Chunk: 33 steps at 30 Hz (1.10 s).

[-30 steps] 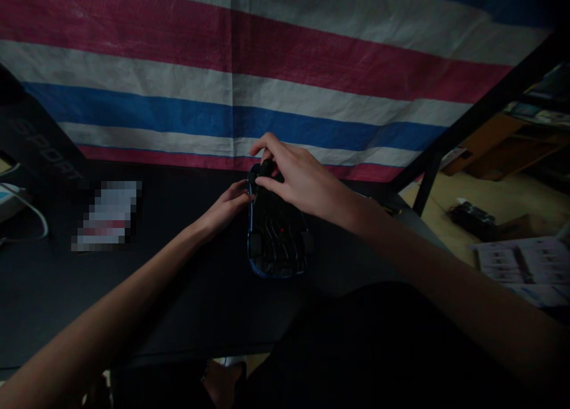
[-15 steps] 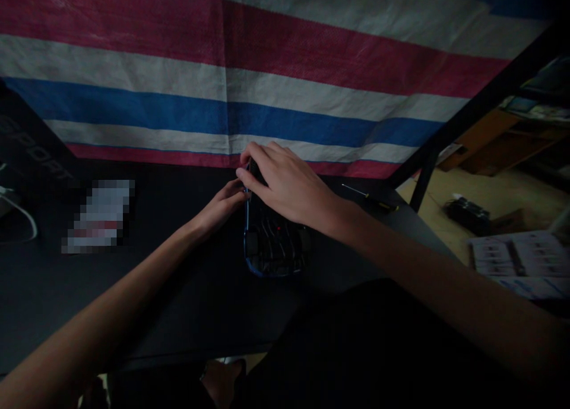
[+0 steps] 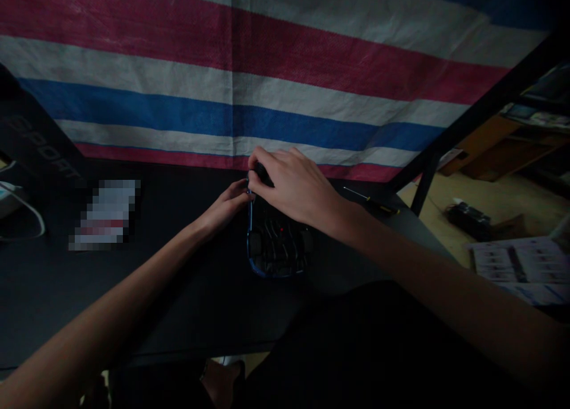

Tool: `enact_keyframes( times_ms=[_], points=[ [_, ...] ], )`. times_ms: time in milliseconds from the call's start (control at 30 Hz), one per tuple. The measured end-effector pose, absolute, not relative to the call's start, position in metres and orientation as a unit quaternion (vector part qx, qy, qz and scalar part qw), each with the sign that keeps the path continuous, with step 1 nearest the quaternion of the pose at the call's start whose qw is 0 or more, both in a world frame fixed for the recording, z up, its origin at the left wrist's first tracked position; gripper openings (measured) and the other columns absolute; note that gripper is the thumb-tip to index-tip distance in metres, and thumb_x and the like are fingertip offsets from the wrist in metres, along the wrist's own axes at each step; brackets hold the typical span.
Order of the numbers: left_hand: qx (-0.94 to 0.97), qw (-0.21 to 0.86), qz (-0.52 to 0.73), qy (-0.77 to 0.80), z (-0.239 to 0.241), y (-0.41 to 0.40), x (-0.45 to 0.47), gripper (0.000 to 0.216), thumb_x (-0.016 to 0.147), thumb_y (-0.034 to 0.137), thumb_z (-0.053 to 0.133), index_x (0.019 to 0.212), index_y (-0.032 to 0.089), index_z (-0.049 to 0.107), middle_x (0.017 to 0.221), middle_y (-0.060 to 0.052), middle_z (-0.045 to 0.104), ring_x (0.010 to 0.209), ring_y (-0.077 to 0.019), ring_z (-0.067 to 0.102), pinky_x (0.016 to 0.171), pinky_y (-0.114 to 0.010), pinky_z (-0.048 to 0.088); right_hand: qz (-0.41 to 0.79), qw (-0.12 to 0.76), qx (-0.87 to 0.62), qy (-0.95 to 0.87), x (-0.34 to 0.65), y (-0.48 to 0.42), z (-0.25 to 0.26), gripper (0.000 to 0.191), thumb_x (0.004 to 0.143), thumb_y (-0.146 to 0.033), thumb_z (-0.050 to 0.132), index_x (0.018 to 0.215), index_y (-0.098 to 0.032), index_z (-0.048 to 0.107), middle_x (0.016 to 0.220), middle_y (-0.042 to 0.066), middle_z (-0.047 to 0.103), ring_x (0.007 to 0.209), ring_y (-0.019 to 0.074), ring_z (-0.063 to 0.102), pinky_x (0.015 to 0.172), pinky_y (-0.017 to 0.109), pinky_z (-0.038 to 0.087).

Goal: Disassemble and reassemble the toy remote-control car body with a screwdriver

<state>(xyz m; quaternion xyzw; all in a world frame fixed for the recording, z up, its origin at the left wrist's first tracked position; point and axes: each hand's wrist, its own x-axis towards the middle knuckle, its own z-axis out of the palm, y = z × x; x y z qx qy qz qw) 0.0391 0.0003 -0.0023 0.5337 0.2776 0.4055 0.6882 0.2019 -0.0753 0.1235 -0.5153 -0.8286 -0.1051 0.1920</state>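
The upturned toy car (image 3: 281,251) lies between and just nearer you than your hands. Your left hand (image 3: 226,206) has its fingertips against the car's left side, as a second ago; whether they grip, you cannot tell. Your right hand (image 3: 297,186) now sits lower over its far end, thumb and forefinger pinching a dark piece (image 3: 262,173). Right of that hand, the screwdriver (image 3: 386,206), mostly hidden earlier, now shows.
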Motion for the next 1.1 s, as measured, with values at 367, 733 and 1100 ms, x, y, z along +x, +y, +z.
enact_keyframes(
  times_ms=[367, 733, 1100],
  points=[
    [0.529, 0.688, 0.403, 0.289, 0.000, -0.001, 0.037, 0.062, 0.085, 0.032, 0.080, 0.141, 0.013, 0.060, 0.134, -0.016, 0.072, 0.137, -0.0360, 0.061, 0.123, -0.051, 0.040, -0.057, 0.207, -0.481, -0.850, 0.207, -0.071, 0.120, 0.021, 0.100, -0.016, 0.055, 0.121, -0.018, 0.060, 0.109, 0.009, 0.072, 0.097, 0.0236, 0.065, 0.096, 0.038, 0.045],
    [0.538, 0.690, 0.395, 0.283, 0.000, -0.001, 0.038, 0.073, 0.086, 0.031, 0.079, 0.151, 0.013, 0.052, 0.138, -0.016, 0.071, 0.135, -0.0341, 0.062, 0.125, -0.052, 0.037, -0.020, 0.205, -0.509, -0.836, 0.207, -0.071, 0.126, 0.017, 0.106, -0.024, 0.051, 0.112, -0.021, 0.066, 0.091, 0.004, 0.071, 0.082, 0.0208, 0.063, 0.082, 0.036, 0.045],
    [0.544, 0.681, 0.401, 0.284, -0.004, 0.001, 0.039, 0.067, 0.088, 0.032, 0.077, 0.148, 0.013, 0.056, 0.142, -0.018, 0.069, 0.139, -0.0370, 0.059, 0.124, -0.054, 0.039, -0.039, 0.175, -0.523, -0.833, 0.204, -0.077, 0.130, 0.021, 0.108, -0.034, 0.051, 0.111, -0.021, 0.067, 0.086, 0.005, 0.070, 0.078, 0.0225, 0.064, 0.072, 0.035, 0.041]
  ],
)
